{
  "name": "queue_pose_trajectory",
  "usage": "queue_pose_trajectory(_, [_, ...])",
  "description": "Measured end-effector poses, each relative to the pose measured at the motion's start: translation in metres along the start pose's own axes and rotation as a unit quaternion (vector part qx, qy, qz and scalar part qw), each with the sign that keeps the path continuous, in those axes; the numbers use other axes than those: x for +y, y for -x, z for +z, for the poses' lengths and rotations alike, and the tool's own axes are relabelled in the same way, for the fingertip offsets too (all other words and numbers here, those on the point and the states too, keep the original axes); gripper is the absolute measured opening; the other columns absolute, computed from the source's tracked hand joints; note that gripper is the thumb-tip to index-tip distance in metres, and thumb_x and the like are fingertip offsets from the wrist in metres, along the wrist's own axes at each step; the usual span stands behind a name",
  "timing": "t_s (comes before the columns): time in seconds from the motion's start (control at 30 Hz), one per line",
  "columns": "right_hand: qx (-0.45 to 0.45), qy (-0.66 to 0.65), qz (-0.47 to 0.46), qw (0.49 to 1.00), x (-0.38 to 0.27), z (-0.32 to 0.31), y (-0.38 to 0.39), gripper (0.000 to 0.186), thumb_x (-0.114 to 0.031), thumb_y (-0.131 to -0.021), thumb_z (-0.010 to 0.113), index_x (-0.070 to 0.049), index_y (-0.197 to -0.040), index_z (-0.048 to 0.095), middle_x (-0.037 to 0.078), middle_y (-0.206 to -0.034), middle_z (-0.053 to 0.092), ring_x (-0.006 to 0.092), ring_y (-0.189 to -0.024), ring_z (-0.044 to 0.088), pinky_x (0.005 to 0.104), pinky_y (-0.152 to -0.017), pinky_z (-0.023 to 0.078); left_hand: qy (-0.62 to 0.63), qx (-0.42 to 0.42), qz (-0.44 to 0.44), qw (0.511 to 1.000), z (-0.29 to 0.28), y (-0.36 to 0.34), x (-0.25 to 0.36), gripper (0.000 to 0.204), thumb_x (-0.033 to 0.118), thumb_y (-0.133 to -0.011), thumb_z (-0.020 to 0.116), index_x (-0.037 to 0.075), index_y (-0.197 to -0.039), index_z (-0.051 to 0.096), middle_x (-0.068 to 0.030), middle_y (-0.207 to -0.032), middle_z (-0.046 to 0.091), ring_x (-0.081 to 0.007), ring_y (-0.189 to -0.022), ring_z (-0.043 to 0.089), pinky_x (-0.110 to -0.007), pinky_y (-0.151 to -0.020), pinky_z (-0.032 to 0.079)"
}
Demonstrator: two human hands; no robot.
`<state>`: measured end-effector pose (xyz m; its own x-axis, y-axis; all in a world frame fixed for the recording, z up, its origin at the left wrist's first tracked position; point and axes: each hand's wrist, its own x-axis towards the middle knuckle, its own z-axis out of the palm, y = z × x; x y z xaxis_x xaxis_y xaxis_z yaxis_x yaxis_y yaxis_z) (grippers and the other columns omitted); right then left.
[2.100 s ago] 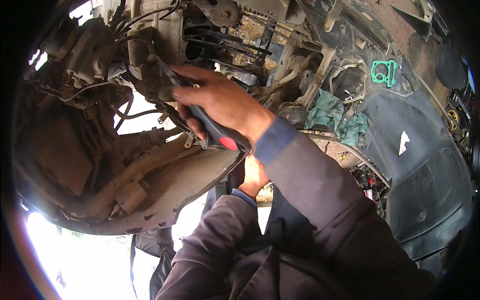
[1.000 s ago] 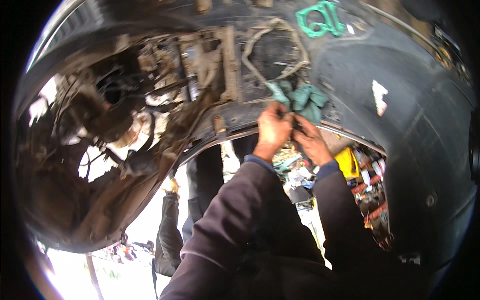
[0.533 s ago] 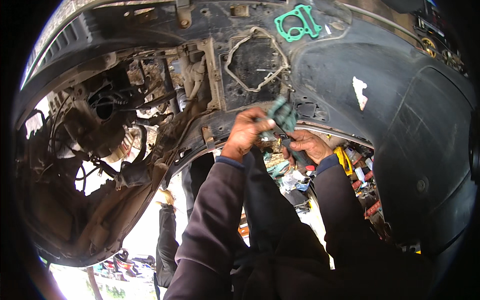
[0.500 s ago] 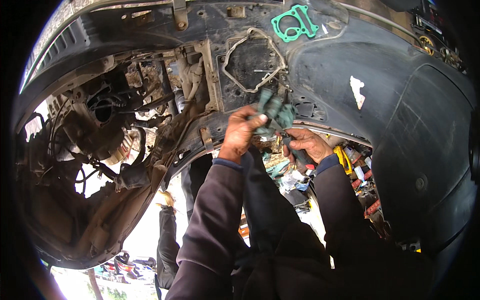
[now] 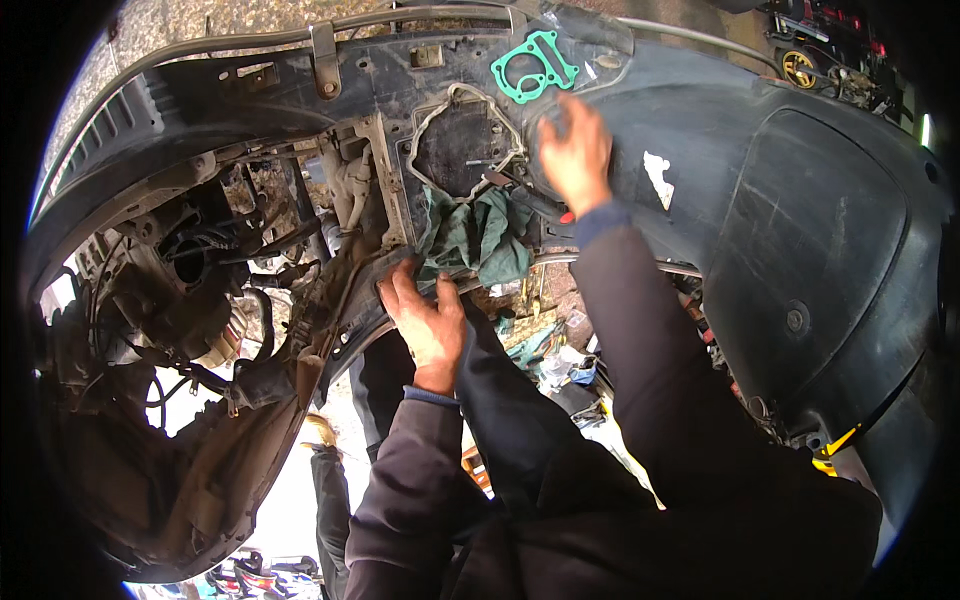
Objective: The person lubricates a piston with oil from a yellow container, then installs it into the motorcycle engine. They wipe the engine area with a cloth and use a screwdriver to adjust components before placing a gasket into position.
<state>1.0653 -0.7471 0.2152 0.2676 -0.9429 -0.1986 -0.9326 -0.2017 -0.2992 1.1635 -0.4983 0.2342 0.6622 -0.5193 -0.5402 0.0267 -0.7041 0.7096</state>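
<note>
My left hand (image 5: 428, 322) lies with spread fingers on the near edge of the dark scooter body (image 5: 730, 130), beside a crumpled green cloth (image 5: 490, 240). My right hand (image 5: 577, 155), a little blurred, is over the panel with its fingers apart and holds nothing I can see. Just beyond its fingertips lies a flat green gasket (image 5: 552, 82). Between the cloth and my right wrist rests a dark-handled tool (image 5: 540, 203) with a red end; its kind is unclear. A thin, irregular ring-shaped gasket (image 5: 418, 135) surrounds a dark recess, partly overlapped by the cloth.
The open engine bay (image 5: 190, 255) with hoses and cables takes up the left. Below the body's near edge, tools and plastic bags (image 5: 565, 365) lie on the ground. Another person's sleeve (image 5: 331, 510) shows at lower left. A metal rail (image 5: 400, 15) runs along the far side.
The green cloth, held in my hands before, now lies on the body. My left hand has drawn nearer and left; my right hand has moved away toward the green gasket. The view has shifted slightly.
</note>
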Motion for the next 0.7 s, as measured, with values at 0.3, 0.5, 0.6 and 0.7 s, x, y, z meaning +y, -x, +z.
queue_pose_trajectory(0.3, [-0.012, 0.224, 0.022, 0.974, 0.028, 0.014, -0.127, 0.035, -0.020, -0.079, 0.065, -0.009, -0.111, 0.068, 0.022, -0.114, 0.064, 0.0406, -0.108, 0.060, 0.0474, -0.094, 0.049, 0.062, -0.021, 0.022, 0.998, -0.023, -0.003, 0.008, 0.038, 0.005, -0.082, 0.064, -0.004, -0.118, 0.052, -0.0209, -0.112, 0.053, -0.0377, -0.105, 0.054, -0.044, -0.096, 0.044])
queue_pose_trajectory(0.5, [-0.019, 0.187, -0.003, 0.982, 0.015, 0.003, -0.133, 0.027, -0.019, -0.078, 0.062, -0.003, -0.098, 0.069, 0.024, -0.099, 0.068, 0.0402, -0.100, 0.063, 0.0473, -0.089, 0.050, 0.061, -0.016, 0.008, 0.998, -0.029, -0.009, 0.020, 0.039, 0.005, -0.082, 0.064, -0.004, -0.118, 0.052, -0.0206, -0.111, 0.055, -0.0369, -0.102, 0.056, -0.043, -0.093, 0.046])
queue_pose_trajectory(0.6, [0.045, 0.125, -0.027, 0.991, -0.011, -0.018, -0.100, 0.019, -0.015, -0.076, 0.063, -0.001, -0.089, 0.065, 0.023, -0.090, 0.068, 0.0405, -0.090, 0.065, 0.0472, -0.082, 0.051, 0.066, 0.005, 0.040, 0.997, -0.037, -0.020, 0.038, 0.040, 0.005, -0.082, 0.066, -0.003, -0.119, 0.053, -0.0205, -0.106, 0.058, -0.0368, -0.099, 0.058, -0.044, -0.090, 0.047])
queue_pose_trajectory(0.7, [0.092, 0.042, -0.116, 0.988, -0.050, -0.054, -0.040, 0.011, -0.007, -0.072, 0.065, -0.002, -0.079, 0.058, 0.019, -0.078, 0.066, 0.0380, -0.072, 0.065, 0.0452, -0.069, 0.051, 0.108, 0.033, 0.163, 0.980, -0.047, -0.046, 0.070, 0.052, 0.007, -0.077, 0.070, -0.002, -0.125, 0.051, -0.0225, -0.117, 0.056, -0.0394, -0.107, 0.055, -0.045, -0.094, 0.045])
